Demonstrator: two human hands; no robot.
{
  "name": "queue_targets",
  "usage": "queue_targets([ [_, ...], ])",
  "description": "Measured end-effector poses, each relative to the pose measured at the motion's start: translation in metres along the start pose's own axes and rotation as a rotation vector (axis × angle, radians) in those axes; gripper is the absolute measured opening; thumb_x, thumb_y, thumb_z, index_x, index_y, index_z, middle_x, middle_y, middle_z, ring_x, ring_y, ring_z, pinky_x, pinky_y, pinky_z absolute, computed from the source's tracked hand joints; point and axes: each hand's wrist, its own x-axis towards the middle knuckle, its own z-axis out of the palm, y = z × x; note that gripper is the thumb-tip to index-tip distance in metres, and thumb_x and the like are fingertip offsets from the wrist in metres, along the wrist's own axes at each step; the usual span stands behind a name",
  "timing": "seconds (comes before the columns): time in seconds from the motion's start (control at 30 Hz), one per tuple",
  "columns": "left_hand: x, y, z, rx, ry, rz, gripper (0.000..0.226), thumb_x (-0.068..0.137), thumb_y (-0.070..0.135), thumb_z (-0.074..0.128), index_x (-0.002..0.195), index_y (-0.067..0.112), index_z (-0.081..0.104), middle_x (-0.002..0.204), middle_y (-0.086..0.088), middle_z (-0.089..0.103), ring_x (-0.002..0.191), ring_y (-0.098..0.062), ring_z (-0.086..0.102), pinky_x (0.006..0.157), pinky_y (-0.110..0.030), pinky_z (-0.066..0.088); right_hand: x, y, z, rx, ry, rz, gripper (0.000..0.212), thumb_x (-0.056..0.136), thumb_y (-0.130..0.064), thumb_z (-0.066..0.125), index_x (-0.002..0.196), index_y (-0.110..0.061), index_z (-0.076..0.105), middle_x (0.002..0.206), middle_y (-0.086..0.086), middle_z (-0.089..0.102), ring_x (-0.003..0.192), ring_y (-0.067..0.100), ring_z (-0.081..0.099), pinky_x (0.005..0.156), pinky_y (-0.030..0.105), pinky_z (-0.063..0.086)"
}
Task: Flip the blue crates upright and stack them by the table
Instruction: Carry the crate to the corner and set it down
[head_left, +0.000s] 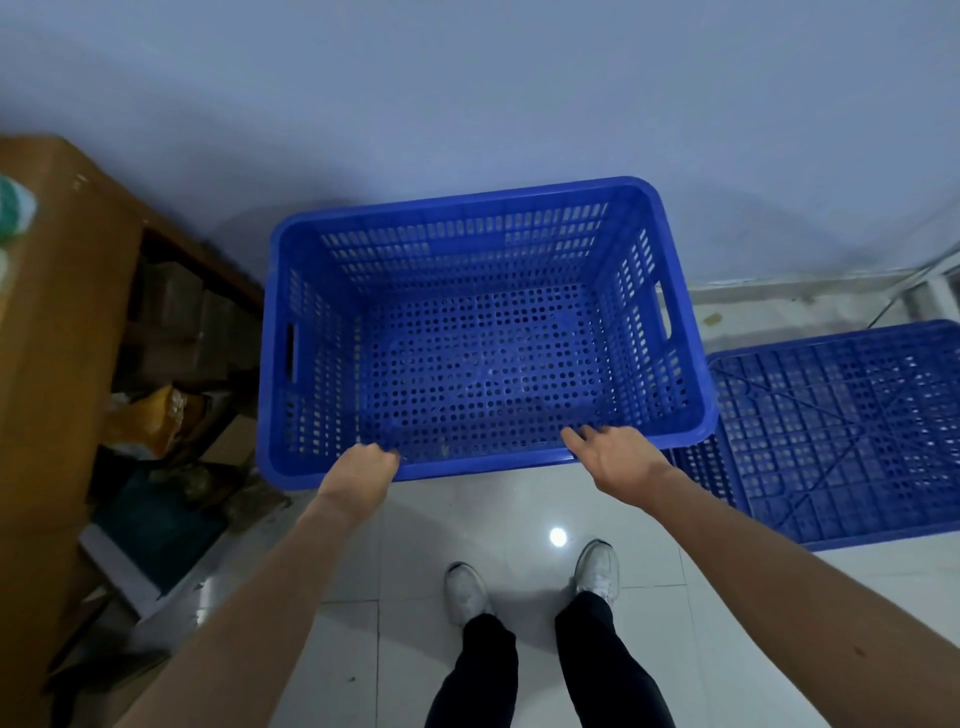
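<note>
Gripping the near rim of the upright blue crate (483, 332), left hand (363, 465) has fingers curled over the edge; right hand (618, 457) rests on that rim, fingers loosely spread (grip unclear). The crate stands mouth-up, empty, just right of the wooden table (57, 332), near the wall. A second blue crate (841, 431) lies bottom-up right of the upright one, touching or nearly so. White shoes (597, 569) stand on tile behind the crate.
</note>
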Motion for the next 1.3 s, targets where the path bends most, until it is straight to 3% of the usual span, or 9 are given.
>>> queue_targets([
  [0.1, 0.001, -0.002, -0.005, -0.004, -0.02, 0.017, 0.03, 0.089, -0.002, 0.051, 0.114, 0.012, 0.061, 0.106, -0.008, 0.068, 0.098, -0.027, 0.065, 0.089, -0.039, 0.051, -0.002, 0.007, 0.001, 0.023, 0.006, 0.022, 0.057, 0.09, -0.005, 0.046, 0.143, -0.012, 0.025, 0.113, 0.008, 0.058, 0.093, 0.026, 0.062, 0.067, 0.035, 0.049],
  [0.27, -0.004, 0.007, -0.013, 0.075, -0.066, -0.047, 0.026, 0.091, 0.005, 0.057, 0.115, 0.013, 0.061, 0.112, -0.007, 0.066, 0.105, -0.025, 0.064, 0.089, -0.036, 0.05, -0.008, 0.022, 0.004, 0.028, 0.004, 0.018, 0.057, 0.091, -0.005, 0.044, 0.144, -0.013, 0.025, 0.113, 0.008, 0.059, 0.094, 0.026, 0.063, 0.069, 0.035, 0.048],
  [0.47, -0.006, 0.008, -0.018, 0.085, -0.024, -0.048, 0.025, 0.096, 0.005, 0.048, 0.115, 0.013, 0.061, 0.113, -0.008, 0.064, 0.105, -0.026, 0.061, 0.094, -0.036, 0.047, -0.014, 0.035, 0.003, -0.041, -0.007, 0.003, 0.053, 0.094, -0.005, 0.041, 0.144, -0.015, 0.027, 0.109, 0.006, 0.062, 0.07, 0.026, 0.052, 0.059, 0.034, 0.036],
  [0.6, -0.003, 0.006, -0.024, 0.091, 0.002, -0.067, 0.025, 0.095, 0.005, 0.046, 0.113, 0.014, 0.062, 0.11, -0.008, 0.065, 0.103, -0.025, 0.061, 0.088, -0.036, 0.051, -0.013, 0.041, 0.004, -0.041, -0.006, -0.01, 0.053, 0.094, -0.005, 0.041, 0.144, -0.016, 0.027, 0.103, 0.006, 0.063, 0.065, 0.026, 0.048, 0.054, 0.033, 0.034],
  [0.77, 0.009, 0.006, -0.045, 0.095, 0.027, -0.065, 0.024, 0.093, 0.002, 0.047, 0.108, 0.013, 0.062, 0.105, -0.008, 0.065, 0.097, -0.025, 0.062, 0.08, -0.036, 0.05, -0.013, 0.057, -0.002, -0.026, 0.005, 0.02, 0.056, 0.094, -0.005, 0.038, 0.146, -0.019, 0.025, 0.104, 0.005, 0.063, 0.05, 0.018, 0.033, 0.045, 0.03, 0.018],
  [1.0, 0.032, 0.014, -0.059, 0.092, 0.044, -0.08, 0.022, 0.092, 0.004, 0.052, 0.107, 0.013, 0.064, 0.1, -0.007, 0.066, 0.093, -0.025, 0.064, 0.077, -0.036, 0.05, -0.005, 0.079, -0.005, -0.078, -0.005, 0.07, 0.054, 0.091, -0.004, 0.041, 0.141, -0.021, 0.028, 0.096, 0.001, 0.062, 0.056, 0.023, 0.048, 0.047, 0.03, 0.028],
  [1.17, 0.044, 0.006, -0.064, 0.122, 0.069, -0.101, 0.023, 0.093, 0.006, 0.051, 0.111, 0.014, 0.063, 0.103, -0.007, 0.066, 0.094, -0.025, 0.064, 0.078, -0.036, 0.051, 0.014, 0.088, -0.002, -0.09, -0.009, 0.097, 0.062, 0.089, -0.005, 0.049, 0.144, -0.022, 0.024, 0.085, 0.0, 0.063, 0.047, 0.018, 0.041, 0.042, 0.029, 0.025],
  [1.3, 0.045, 0.01, -0.06, 0.152, 0.042, -0.094, 0.021, 0.093, 0.006, 0.052, 0.11, 0.013, 0.063, 0.101, -0.007, 0.066, 0.094, -0.025, 0.064, 0.078, -0.036, 0.051, 0.02, 0.088, 0.008, -0.095, -0.055, 0.099, 0.063, 0.091, -0.007, 0.049, 0.146, -0.023, 0.023, 0.087, -0.002, 0.066, 0.054, 0.02, 0.051, 0.043, 0.029, 0.025],
])
